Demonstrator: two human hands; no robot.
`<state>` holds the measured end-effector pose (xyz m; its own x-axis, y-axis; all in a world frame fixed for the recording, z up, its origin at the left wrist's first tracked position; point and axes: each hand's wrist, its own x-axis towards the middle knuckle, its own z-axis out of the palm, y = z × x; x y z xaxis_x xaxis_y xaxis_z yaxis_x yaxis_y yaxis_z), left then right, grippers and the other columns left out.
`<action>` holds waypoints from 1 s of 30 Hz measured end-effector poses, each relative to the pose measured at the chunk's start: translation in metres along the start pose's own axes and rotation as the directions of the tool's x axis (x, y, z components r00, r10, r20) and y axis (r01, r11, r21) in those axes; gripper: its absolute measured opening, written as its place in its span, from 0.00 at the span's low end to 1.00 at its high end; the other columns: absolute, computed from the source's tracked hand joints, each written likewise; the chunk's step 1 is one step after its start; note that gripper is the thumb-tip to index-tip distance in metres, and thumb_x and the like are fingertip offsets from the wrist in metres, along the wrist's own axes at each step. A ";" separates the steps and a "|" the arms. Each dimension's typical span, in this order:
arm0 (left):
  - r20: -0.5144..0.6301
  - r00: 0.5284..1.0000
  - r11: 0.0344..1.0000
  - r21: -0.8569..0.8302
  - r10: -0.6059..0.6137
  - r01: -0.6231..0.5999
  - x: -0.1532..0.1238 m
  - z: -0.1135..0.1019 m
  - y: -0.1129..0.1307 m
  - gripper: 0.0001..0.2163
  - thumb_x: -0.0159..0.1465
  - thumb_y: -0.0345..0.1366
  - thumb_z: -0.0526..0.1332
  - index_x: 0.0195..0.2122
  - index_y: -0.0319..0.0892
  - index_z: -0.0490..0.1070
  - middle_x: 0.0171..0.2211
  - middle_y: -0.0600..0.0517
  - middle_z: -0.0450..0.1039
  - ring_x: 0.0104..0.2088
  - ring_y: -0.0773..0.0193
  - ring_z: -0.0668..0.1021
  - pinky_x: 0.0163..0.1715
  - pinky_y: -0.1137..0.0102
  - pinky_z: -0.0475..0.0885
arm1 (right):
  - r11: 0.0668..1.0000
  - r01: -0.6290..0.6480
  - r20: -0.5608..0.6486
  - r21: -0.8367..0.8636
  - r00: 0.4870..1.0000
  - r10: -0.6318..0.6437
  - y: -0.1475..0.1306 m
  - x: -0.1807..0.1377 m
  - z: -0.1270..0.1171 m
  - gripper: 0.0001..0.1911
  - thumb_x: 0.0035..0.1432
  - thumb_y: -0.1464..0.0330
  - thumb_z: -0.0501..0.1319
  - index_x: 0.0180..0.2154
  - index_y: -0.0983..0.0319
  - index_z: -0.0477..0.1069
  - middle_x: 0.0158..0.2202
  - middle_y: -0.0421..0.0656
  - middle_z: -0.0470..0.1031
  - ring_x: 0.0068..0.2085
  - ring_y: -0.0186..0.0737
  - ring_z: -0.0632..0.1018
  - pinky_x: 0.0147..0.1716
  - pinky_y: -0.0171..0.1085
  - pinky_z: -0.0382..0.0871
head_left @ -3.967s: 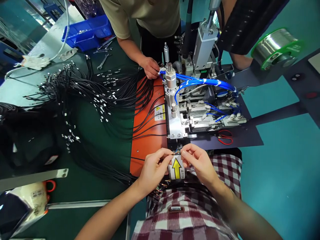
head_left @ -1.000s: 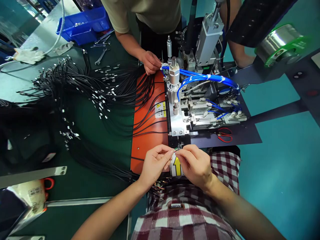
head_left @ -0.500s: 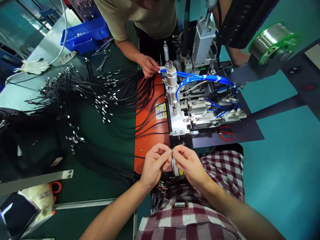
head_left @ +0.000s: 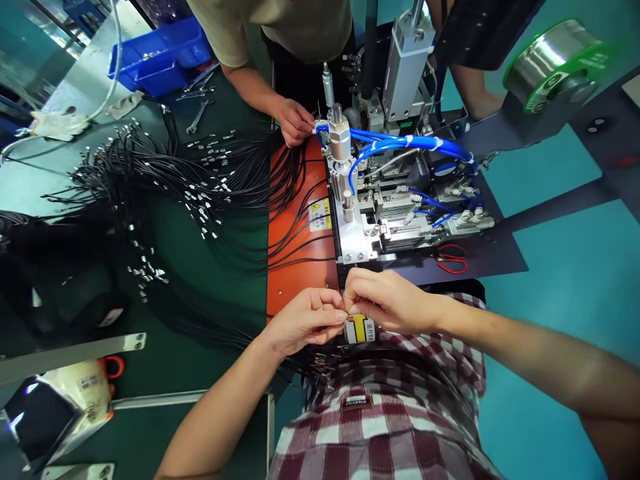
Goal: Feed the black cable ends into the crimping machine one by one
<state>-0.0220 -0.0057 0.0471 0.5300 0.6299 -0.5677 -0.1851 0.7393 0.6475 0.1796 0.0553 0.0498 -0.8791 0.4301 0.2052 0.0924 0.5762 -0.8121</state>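
Note:
My left hand (head_left: 305, 320) and my right hand (head_left: 385, 300) meet fingertip to fingertip over the near end of an orange plate (head_left: 295, 267), pinching the thin end of a black cable between them. The wire tips are hidden by my fingers. Just beyond stands a metal machine (head_left: 370, 220) with blue air hoses. A yellow arrow label (head_left: 361, 329) shows under my right hand. Several black cables (head_left: 300, 247) lie across the orange plate into the machine.
A large bundle of black cables with metal plugs (head_left: 150, 200) covers the green mat at left. Another person's hand (head_left: 295, 120) works at the machine's far end. Red scissors (head_left: 453, 260), a solder spool (head_left: 555, 63), a blue bin (head_left: 160, 53) and wrenches (head_left: 197, 117) lie around.
My right hand has moved up and left, its arm now reaching in from the right. Both hands stay pinched on the cable end, now closer to the machine's front.

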 end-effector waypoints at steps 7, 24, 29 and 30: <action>-0.081 0.995 0.999 -0.014 0.050 -0.051 0.006 0.007 -0.010 0.12 0.54 0.39 0.68 0.30 0.38 0.68 0.16 0.56 0.67 0.11 0.80 0.57 0.13 0.79 0.45 | 0.980 -0.179 -0.018 -0.083 0.984 0.178 -0.012 -0.002 -0.003 0.06 0.60 0.76 0.55 0.35 0.61 0.68 0.33 0.42 0.70 0.30 0.35 0.71 0.28 0.33 0.64; -0.380 0.865 0.943 0.080 0.328 -0.323 0.012 0.022 -0.028 0.10 0.59 0.39 0.65 0.33 0.38 0.69 0.21 0.57 0.68 0.14 0.79 0.59 0.16 0.78 0.57 | 0.846 -0.434 -0.480 0.310 0.696 0.533 -0.016 -0.020 0.057 0.06 0.60 0.69 0.59 0.29 0.62 0.69 0.29 0.40 0.69 0.29 0.34 0.70 0.25 0.33 0.63; -0.405 0.838 0.928 0.082 0.365 -0.365 0.015 0.024 -0.035 0.10 0.58 0.41 0.66 0.33 0.39 0.69 0.16 0.62 0.57 0.15 0.77 0.57 0.17 0.78 0.58 | 0.807 -0.451 -0.489 0.381 0.643 0.590 -0.018 -0.019 0.070 0.07 0.60 0.69 0.58 0.29 0.62 0.69 0.29 0.40 0.69 0.28 0.33 0.70 0.26 0.33 0.64; -0.401 0.843 0.931 0.081 0.358 -0.357 0.016 0.023 -0.035 0.11 0.58 0.41 0.66 0.32 0.39 0.69 0.15 0.62 0.56 0.15 0.77 0.57 0.17 0.78 0.57 | 0.808 -0.454 -0.476 0.376 0.654 0.589 -0.017 -0.021 0.068 0.06 0.60 0.69 0.59 0.30 0.62 0.70 0.29 0.40 0.70 0.28 0.34 0.70 0.26 0.33 0.64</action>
<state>0.0121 -0.0274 0.0274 0.0481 0.8915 -0.4505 -0.2947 0.4436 0.8464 0.1642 -0.0109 0.0224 -0.2977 0.9509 -0.0840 0.2983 0.0090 -0.9544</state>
